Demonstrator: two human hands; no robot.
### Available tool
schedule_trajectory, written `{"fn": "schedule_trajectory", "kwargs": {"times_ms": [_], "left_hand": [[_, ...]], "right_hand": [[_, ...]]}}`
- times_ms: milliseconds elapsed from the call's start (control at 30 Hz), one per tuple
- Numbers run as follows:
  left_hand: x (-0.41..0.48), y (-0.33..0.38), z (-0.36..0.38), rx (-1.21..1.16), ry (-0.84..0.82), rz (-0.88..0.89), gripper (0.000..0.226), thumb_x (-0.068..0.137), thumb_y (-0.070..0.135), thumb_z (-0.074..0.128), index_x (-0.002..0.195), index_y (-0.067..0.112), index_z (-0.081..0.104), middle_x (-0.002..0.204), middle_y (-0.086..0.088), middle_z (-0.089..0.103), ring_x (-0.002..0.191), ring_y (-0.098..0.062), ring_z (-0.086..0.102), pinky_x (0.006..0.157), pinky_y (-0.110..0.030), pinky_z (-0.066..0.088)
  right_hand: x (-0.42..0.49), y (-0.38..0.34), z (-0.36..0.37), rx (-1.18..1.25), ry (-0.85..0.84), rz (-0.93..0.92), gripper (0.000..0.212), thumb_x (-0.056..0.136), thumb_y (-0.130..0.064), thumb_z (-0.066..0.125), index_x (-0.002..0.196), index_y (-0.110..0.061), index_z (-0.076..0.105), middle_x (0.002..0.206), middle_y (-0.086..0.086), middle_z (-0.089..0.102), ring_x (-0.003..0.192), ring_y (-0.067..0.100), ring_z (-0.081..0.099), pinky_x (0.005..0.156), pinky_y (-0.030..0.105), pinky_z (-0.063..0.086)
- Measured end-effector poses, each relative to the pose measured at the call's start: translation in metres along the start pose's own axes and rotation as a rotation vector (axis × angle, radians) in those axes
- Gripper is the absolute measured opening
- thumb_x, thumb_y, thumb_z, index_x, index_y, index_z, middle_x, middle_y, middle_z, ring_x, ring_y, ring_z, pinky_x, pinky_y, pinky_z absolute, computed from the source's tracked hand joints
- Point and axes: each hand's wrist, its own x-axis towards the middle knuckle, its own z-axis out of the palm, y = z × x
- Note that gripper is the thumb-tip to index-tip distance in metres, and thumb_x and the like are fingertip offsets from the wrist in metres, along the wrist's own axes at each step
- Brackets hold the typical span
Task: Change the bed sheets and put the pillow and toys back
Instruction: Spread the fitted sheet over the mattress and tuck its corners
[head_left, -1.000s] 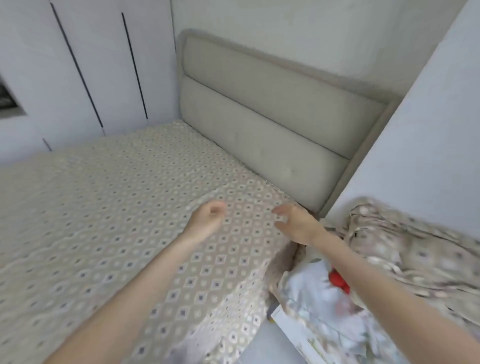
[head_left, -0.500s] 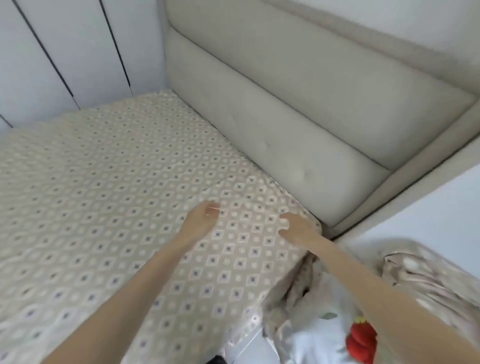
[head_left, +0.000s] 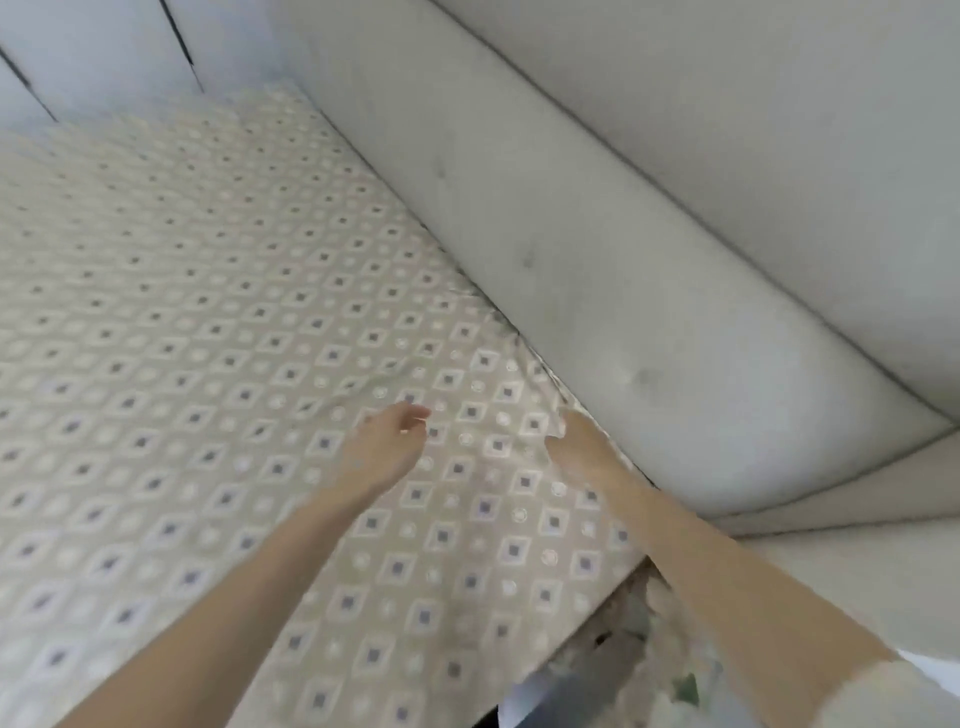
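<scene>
Step in hand: fitting the fresh sheet (head_left: 218, 322) at the head end, I'd say; the pillow and toys come after.
Sheet: patterned in small diamonds, spread flat over the mattress, its far edge running along the foot of the grey padded headboard (head_left: 649, 234).
Trouble spot: a few creases near the headboard, just beyond both hands.
Left hand (head_left: 387, 449): low over the sheet, its fingers (head_left: 415, 413) loosely curled with nothing in them; whether they touch the cloth I cannot tell.
Right hand (head_left: 582, 454): at the sheet's edge, right against the headboard. The blur hides its fingers, so I cannot tell whether they pinch the cloth or only press it.
Next move: probably pushing that edge down into the gap by the headboard, then smoothing the creases outward with the free hand.
Pillow and toys: none I can make out.
Beside the corner: a rumpled heap of cloth (head_left: 631, 644) lies low at the near right.
</scene>
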Motion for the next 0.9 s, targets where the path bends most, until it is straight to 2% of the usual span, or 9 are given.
{"fn": "schedule_trajectory", "kwargs": {"times_ms": [133, 267, 367, 500, 600, 700, 767, 800, 900], "left_hand": [[0.063, -0.011, 0.039, 0.003, -0.009, -0.053, 0.035, 0.097, 0.016, 0.041, 0.129, 0.019, 0.053, 0.131, 0.0, 0.056, 0.113, -0.017, 0.053, 0.092, -0.028, 0.041], [0.114, -0.025, 0.068, 0.008, -0.035, -0.089, 0.038, 0.096, 0.013, 0.04, 0.132, 0.017, 0.052, 0.133, -0.002, 0.055, 0.123, -0.019, 0.049, 0.103, -0.031, 0.038], [0.14, -0.033, 0.081, 0.029, -0.042, -0.105, 0.038, 0.097, 0.013, 0.04, 0.133, 0.018, 0.05, 0.134, -0.001, 0.054, 0.125, -0.017, 0.047, 0.1, -0.025, 0.034], [0.164, -0.039, 0.091, 0.04, -0.053, -0.121, 0.038, 0.097, 0.014, 0.039, 0.133, 0.02, 0.049, 0.134, 0.001, 0.053, 0.124, -0.017, 0.047, 0.097, -0.024, 0.035], [0.176, -0.041, 0.095, 0.046, -0.039, -0.131, 0.037, 0.097, 0.015, 0.04, 0.132, 0.022, 0.05, 0.133, 0.003, 0.054, 0.121, -0.016, 0.049, 0.095, -0.024, 0.036], [0.181, -0.048, 0.094, 0.086, -0.03, -0.132, 0.037, 0.096, 0.016, 0.04, 0.132, 0.022, 0.051, 0.133, 0.004, 0.054, 0.117, -0.017, 0.054, 0.091, -0.023, 0.037], [0.182, -0.056, 0.092, 0.107, -0.035, -0.132, 0.038, 0.096, 0.014, 0.04, 0.132, 0.021, 0.051, 0.133, 0.0, 0.054, 0.115, -0.02, 0.055, 0.096, -0.027, 0.039], [0.181, -0.062, 0.089, 0.128, -0.028, -0.128, 0.039, 0.095, 0.013, 0.04, 0.132, 0.02, 0.051, 0.135, -0.002, 0.052, 0.118, -0.02, 0.053, 0.099, -0.029, 0.039], [0.171, -0.082, 0.085, 0.222, -0.004, -0.111, 0.042, 0.095, 0.012, 0.042, 0.137, 0.019, 0.048, 0.144, -0.005, 0.04, 0.13, -0.024, 0.041, 0.107, -0.031, 0.031]], "right_hand": [[0.086, 0.013, 0.021, 0.001, 0.013, -0.011, 0.058, 0.094, -0.017, 0.045, 0.148, -0.011, 0.025, 0.154, 0.006, 0.024, 0.135, 0.027, 0.036, 0.104, 0.04, 0.039], [0.153, 0.03, 0.044, -0.087, 0.022, -0.049, 0.056, 0.098, -0.02, 0.039, 0.148, -0.005, 0.021, 0.158, 0.009, 0.017, 0.145, 0.024, 0.017, 0.115, 0.035, 0.021], [0.183, 0.045, 0.057, -0.086, 0.066, -0.069, 0.057, 0.1, -0.023, 0.034, 0.151, -0.007, 0.013, 0.159, 0.009, 0.013, 0.145, 0.024, 0.015, 0.118, 0.037, 0.014], [0.208, 0.059, 0.069, -0.098, 0.096, 0.047, 0.061, 0.101, -0.038, 0.025, 0.153, -0.016, 0.002, 0.161, 0.002, 0.003, 0.147, 0.021, 0.009, 0.117, 0.046, 0.014], [0.224, 0.058, 0.076, -0.089, 0.081, 0.151, 0.06, 0.101, -0.036, 0.021, 0.153, -0.018, -0.002, 0.161, 0.003, -0.002, 0.147, 0.022, 0.005, 0.115, 0.049, 0.009], [0.242, 0.053, 0.065, 0.025, 0.099, 0.193, 0.056, 0.102, -0.032, 0.025, 0.153, -0.014, 0.008, 0.16, 0.007, 0.008, 0.146, 0.024, 0.01, 0.117, 0.04, 0.007], [0.249, 0.053, 0.056, 0.225, 0.094, 0.208, 0.053, 0.104, -0.034, 0.025, 0.151, -0.011, 0.017, 0.159, 0.007, 0.012, 0.146, 0.023, 0.012, 0.113, 0.027, 0.003], [0.25, 0.052, 0.056, 0.237, 0.114, 0.185, 0.052, 0.104, -0.034, 0.025, 0.15, -0.011, 0.021, 0.159, 0.008, 0.016, 0.145, 0.023, 0.014, 0.111, 0.024, 0.004], [0.23, 0.058, 0.074, -0.064, 0.295, 0.095, 0.052, 0.102, -0.026, 0.027, 0.15, -0.008, 0.021, 0.156, 0.015, 0.021, 0.143, 0.028, 0.02, 0.115, 0.036, 0.011]]}}
